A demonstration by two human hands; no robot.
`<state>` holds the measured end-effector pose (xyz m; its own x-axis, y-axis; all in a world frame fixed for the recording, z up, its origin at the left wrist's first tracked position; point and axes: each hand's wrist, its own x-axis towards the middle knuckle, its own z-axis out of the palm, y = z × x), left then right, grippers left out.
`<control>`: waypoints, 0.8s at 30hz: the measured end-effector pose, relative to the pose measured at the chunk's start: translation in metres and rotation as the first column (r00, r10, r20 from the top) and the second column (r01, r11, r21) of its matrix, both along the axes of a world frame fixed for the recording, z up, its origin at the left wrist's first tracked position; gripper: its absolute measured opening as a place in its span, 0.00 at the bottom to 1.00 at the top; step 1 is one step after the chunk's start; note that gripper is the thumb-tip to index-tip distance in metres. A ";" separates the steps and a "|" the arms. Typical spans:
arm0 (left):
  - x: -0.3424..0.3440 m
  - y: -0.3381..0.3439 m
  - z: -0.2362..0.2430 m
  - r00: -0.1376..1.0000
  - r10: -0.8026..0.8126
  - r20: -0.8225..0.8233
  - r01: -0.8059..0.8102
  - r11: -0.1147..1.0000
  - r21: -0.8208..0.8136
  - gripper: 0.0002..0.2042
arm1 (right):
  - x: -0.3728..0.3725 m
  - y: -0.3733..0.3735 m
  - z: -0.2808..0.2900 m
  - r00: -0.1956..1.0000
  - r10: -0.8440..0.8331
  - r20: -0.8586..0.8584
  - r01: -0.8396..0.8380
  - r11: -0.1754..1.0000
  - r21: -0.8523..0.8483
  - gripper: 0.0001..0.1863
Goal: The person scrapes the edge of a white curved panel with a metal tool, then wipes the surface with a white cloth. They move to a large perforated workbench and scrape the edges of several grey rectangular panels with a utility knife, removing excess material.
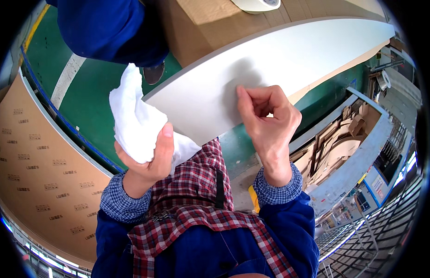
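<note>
My left hand (148, 157) is closed around a white cloth (134, 118) at the near corner of the white panel (270, 60). The panel's length runs away up-right. My right hand (268, 118), fingers curled and holding nothing, presses on its face.

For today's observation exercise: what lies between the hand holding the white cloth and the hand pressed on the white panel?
In the head view, the near corner of the white panel lies between the left hand, which grips the white cloth, and the right hand, with the red plaid apron just below.

Left of the hands: printed brown cardboard sheet (43, 171). Above them: roll of pale tape (256, 4). Right: grey bin of cardboard offcuts (358, 160).
</note>
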<state>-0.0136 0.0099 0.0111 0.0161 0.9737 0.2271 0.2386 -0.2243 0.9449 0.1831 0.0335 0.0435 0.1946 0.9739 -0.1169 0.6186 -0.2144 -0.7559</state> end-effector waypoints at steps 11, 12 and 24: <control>-0.001 0.000 0.000 1.000 -0.002 -0.006 0.003 1.000 0.012 0.31 | -0.001 -0.002 -0.005 0.998 -0.061 -0.004 0.061 0.998 0.036 0.06; -0.001 0.000 0.000 1.000 0.001 -0.006 -0.001 1.000 0.008 0.31 | -0.001 0.000 -0.003 0.996 -0.092 -0.018 0.092 0.996 0.007 0.06; 0.000 0.001 0.000 1.000 -0.011 -0.004 0.011 1.000 0.008 0.32 | 0.000 -0.007 -0.006 0.998 0.056 0.008 -0.056 0.996 0.067 0.07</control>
